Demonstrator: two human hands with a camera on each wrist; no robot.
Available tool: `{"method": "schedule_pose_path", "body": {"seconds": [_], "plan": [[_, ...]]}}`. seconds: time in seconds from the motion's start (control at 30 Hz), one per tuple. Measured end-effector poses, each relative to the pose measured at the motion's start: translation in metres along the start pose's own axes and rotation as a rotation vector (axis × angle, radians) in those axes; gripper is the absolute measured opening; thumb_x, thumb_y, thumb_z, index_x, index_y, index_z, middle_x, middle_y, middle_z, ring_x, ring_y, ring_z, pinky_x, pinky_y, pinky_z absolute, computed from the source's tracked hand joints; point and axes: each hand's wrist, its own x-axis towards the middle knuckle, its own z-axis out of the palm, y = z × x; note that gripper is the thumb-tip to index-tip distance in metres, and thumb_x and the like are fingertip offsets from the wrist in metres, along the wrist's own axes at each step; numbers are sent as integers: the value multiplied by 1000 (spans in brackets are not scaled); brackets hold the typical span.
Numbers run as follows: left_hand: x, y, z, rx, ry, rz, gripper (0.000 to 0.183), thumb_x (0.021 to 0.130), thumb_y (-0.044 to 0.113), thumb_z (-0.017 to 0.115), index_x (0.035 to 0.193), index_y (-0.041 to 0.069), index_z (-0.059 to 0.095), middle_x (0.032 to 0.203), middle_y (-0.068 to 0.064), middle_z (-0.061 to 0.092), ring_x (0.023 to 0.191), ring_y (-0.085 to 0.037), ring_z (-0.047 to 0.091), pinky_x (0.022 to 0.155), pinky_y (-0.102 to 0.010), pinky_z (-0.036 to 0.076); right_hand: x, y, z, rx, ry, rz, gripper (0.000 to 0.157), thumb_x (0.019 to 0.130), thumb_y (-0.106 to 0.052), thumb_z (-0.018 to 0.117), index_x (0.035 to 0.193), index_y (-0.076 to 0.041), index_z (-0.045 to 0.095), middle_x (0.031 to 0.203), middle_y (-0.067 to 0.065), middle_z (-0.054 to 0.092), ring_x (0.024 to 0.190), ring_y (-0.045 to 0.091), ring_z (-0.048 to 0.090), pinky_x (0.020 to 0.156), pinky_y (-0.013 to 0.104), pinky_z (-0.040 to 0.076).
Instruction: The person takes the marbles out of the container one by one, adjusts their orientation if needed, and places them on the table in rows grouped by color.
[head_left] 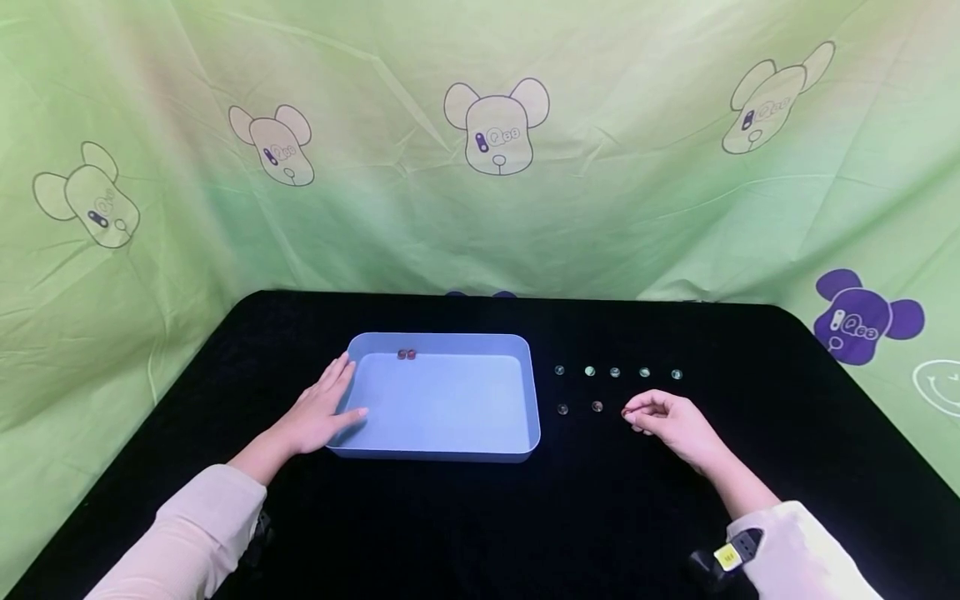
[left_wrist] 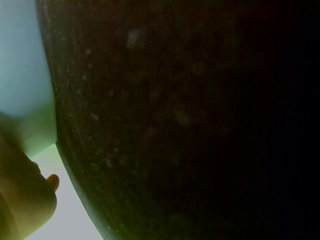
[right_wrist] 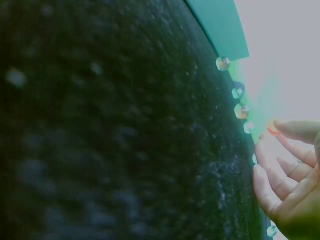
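My left hand point(head_left: 317, 414) rests over the left rim of a shallow blue tray point(head_left: 450, 456), its fingers extended along the edge and its thumb over the inside. Two small red marbles point(head_left: 407, 354) sit side by side near the tray's far wall. To the right of the tray, my right hand point(head_left: 672, 427) pinches a red marble point(right_wrist: 272, 127) between thumb and forefinger. The other fingers curve loosely below it in the right wrist view. Just left of this hand lies a brownish glass marble point(head_left: 597, 407). In the left wrist view, only part of the left hand shows.
Several clear and greenish glass marbles point(head_left: 615, 372) form a row behind my right hand. Another marble point(head_left: 562, 409) lies near the tray's right side. The table has a black cloth point(head_left: 480, 525). A green printed curtain point(head_left: 390, 217) hangs round its back and sides.
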Motion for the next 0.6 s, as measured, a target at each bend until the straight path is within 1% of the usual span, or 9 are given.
{"method": "schedule_pose_path", "body": {"seconds": [0.23, 0.5, 0.6], "plan": [[0, 1, -1, -8, -3, -1, 76, 86, 45, 45, 137, 0, 11, 143, -12, -1, 129, -31, 0, 95, -55, 11, 7, 0, -3, -81, 8, -33, 15, 79, -4, 59, 88, 9, 56, 77, 15, 62, 63, 6, 55, 58, 22, 45], [0, 0, -1, -4, 1, 2, 76, 86, 45, 45, 138, 1, 12, 143, -12, -1, 129, -30, 0, 95, -55, 11, 16, 2, -5, -234, 23, -50, 10, 77, -4, 61, 85, 2, 59, 78, 9, 63, 64, 4, 55, 57, 21, 44], [0, 0, -1, -2, -3, 3, 76, 86, 45, 45, 137, 0, 12, 143, -13, 0, 128, -31, 0, 95, -55, 12, 18, 4, -5, -271, 22, -53, 9, 77, -5, 61, 84, 1, 59, 77, 8, 64, 64, 4, 55, 57, 21, 44]]}}
